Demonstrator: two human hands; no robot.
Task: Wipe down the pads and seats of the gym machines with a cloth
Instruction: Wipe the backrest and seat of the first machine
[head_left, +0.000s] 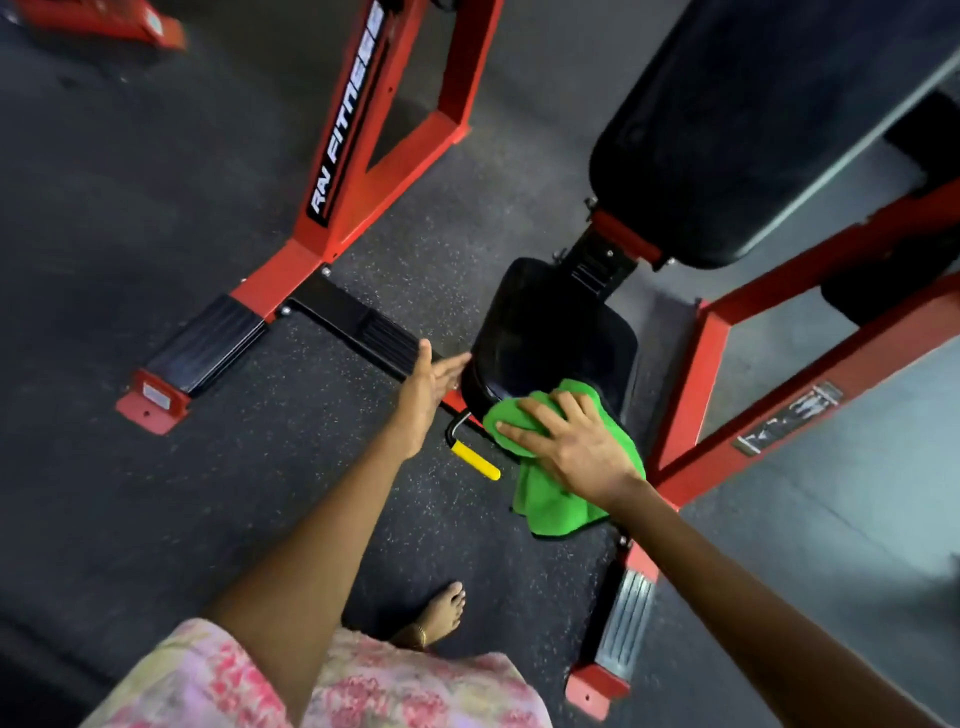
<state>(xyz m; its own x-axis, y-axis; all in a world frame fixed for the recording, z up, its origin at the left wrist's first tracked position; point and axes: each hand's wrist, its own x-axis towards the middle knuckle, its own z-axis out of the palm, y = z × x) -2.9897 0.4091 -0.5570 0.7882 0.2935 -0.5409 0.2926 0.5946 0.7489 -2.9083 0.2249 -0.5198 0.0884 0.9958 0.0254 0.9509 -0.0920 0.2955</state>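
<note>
Head view, listed from nearest to farthest as I read it. Item one: pink floral garment (218, 675) along the bottom edge, with a bare foot (441, 610) just beyond it on the dark speckled floor (130, 260). Item two: my two bare forearms, reaching forward and upward into the scene. Item three: red machine foot with a ribbed metal tread plate (626, 621), low right, on the floor. Item four: right hand (566, 436), fingers spread and laid flat, pressing on the green cloth (550, 499). The cloth lies over the near edge of the black seat (556, 332), with its lower part hanging down below the hand. Item five: yellow-tipped adjustment handle (475, 457), just left of the cloth, below the seat edge. Item six: left hand (428, 384), fingers straight and thumb raised, fingertips touching the seat's left rim; it holds nothing. Item seven: black back pad (727, 130), tilted, beyond the seat and joined to it by a red and black bracket. Item eight: red frame upright (358, 119) with white lettering on a black strip, left of the seat, ending in a black-capped foot (205, 345). Item nine: another red base piece (98, 21), far upper left, blurred.
</note>
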